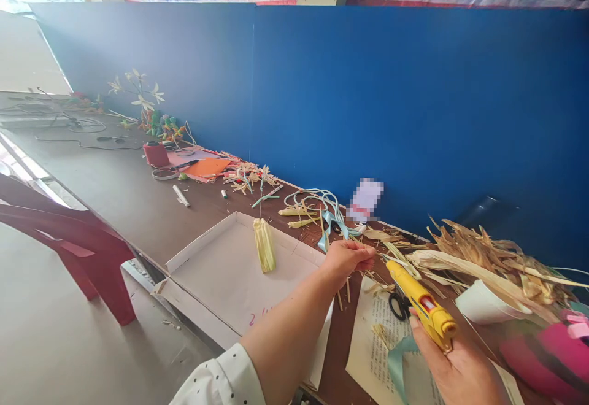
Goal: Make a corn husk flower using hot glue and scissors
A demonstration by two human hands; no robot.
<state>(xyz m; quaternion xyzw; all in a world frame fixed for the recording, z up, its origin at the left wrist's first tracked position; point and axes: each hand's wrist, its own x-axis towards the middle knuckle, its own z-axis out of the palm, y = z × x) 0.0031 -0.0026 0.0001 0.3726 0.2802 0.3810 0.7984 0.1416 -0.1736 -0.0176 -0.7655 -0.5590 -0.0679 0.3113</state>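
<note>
My right hand (453, 365) is wrapped round the grip of a yellow hot glue gun (416, 294), whose nozzle points up and to the left. My left hand (347, 259) reaches across, its fingers pinched together just left of the nozzle; whatever lies between the fingertips is too small to make out. Strips of pale corn husk (398, 258) lie behind the nozzle. Black-handled scissors (398, 307) rest under the gun on a printed sheet (368, 343), partly hidden. A folded light-green husk piece (264, 245) lies in a shallow white cardboard tray (202, 288) left of my arm.
Dried husks (497, 251) are heaped at right beside a white paper cup (490, 304) and a pink object (547, 356). Blue ribbon and cord (329, 202) lie along the blue partition (368, 98). Red thread (156, 154) and orange paper (207, 167) sit farther left. A red chair (92, 251) stands beside the table.
</note>
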